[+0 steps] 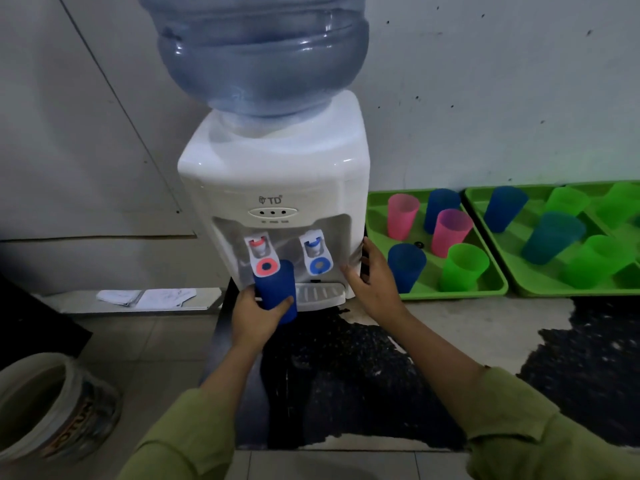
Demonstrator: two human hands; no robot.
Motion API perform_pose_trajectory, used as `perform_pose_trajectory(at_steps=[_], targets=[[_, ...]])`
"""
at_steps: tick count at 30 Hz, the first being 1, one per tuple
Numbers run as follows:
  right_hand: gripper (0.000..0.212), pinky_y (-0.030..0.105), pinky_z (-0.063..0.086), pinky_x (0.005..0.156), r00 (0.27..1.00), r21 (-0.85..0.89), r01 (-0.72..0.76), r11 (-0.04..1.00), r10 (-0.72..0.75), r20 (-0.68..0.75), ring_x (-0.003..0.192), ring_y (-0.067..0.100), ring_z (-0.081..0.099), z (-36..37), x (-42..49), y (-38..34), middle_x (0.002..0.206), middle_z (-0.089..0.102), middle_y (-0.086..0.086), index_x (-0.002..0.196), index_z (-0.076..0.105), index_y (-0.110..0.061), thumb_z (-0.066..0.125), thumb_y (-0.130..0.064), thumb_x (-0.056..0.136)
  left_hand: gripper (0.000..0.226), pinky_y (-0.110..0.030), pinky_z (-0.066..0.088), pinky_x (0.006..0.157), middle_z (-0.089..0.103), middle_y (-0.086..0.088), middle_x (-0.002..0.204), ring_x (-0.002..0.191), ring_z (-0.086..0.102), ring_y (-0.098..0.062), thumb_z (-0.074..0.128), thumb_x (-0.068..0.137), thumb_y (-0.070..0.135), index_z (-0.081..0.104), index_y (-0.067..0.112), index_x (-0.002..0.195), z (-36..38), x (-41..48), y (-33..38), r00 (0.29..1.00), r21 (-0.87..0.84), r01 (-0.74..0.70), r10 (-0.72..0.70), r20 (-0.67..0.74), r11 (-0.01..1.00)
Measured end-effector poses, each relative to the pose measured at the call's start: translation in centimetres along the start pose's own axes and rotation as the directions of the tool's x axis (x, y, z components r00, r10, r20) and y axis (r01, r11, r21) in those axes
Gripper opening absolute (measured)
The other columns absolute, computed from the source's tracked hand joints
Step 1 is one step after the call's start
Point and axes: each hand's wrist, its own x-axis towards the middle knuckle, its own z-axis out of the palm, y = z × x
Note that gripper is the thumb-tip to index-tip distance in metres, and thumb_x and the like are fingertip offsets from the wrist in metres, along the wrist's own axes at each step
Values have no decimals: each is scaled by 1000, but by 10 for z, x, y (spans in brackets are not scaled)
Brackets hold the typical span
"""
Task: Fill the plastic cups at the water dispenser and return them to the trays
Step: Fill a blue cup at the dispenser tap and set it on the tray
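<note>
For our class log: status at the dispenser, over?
Left hand grips blue cup at red tap. Right hand flat on dispenser side. Nothing blocks the tap.

My left hand (258,315) reaches forward, fingers and thumb curled round a blue cup (275,289). My right hand (375,282) stretches ahead beside it, fingers straight, palm turned inward. Both arms are extended.

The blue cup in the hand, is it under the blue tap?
No, the left hand holds the blue cup against the red tap.
</note>
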Motion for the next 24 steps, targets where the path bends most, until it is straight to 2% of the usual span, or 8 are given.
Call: perform_pose_trajectory(at_steps=[4,8,10,12,15,18,21,24], targets=[[57,42,46,99,998,-33,-6,999,3,-69,116,19,52,5,-9,9,129,51,4,136,39,-13,61,-28,86,55,-41,52,84,62,-9,116,98,60,-23,83,67,28,55,11,112,-4,8,-2,999,-26,-35,35,-2,999],[41,33,51,85,990,-136,-12,991,-8,-144,97,14,56,22,-23,21,110,56,3,122,50,-13,62,-17,83,60,-45,53,86,61,-9,117,99,60,-23,85,65,25,54,11,114,-6,14,-3,998,-14,-39,40,40,999],[36,26,50,81,996,-194,-4,981,-14,-90,94,15,58,31,-29,27,105,59,3,117,55,-12,63,-15,82,62,-46,52,87,62,-11,117,100,61,-24,85,64,22,54,7,116,-7,17,-4,997,-10,-39,40,68,999],[38,26,49,85,1000,-218,5,976,-3,8,99,17,59,40,-32,32,107,62,5,116,56,-11,65,-12,80,61,-44,52,87,62,-11,117,100,61,-23,85,65,21,54,7,116,-9,20,-5,996,-14,-44,45,83,999],[48,26,46,95,989,-259,50,965,-11,148,112,19,56,57,-35,35,121,59,9,124,52,-8,68,-16,79,57,-27,49,80,62,-7,117,97,58,-16,83,68,21,53,8,115,-12,22,-6,993,-28,-49,52,102,998],[66,21,32,103,965,-258,39,965,31,262,127,18,43,75,-33,32,139,46,7,139,37,-12,67,-24,81,57,-12,42,70,60,-2,115,96,56,-13,82,68,18,53,8,116,-16,22,-7,990,-41,-82,86,115,996],[75,15,25,101,955,-205,-6,979,67,290,131,15,37,91,-25,24,144,39,3,142,29,-16,69,-23,79,59,-10,42,72,58,3,113,98,57,-13,82,68,14,53,10,120,-22,20,-9,982,-60,-130,137,132,990],[79,22,34,101,955,-147,-46,988,86,282,127,17,42,107,-13,13,139,44,4,139,30,-16,73,-25,74,62,-16,45,79,57,2,116,101,57,-13,80,70,10,50,12,124,-27,21,-9,978,-76,-133,143,149,988]])
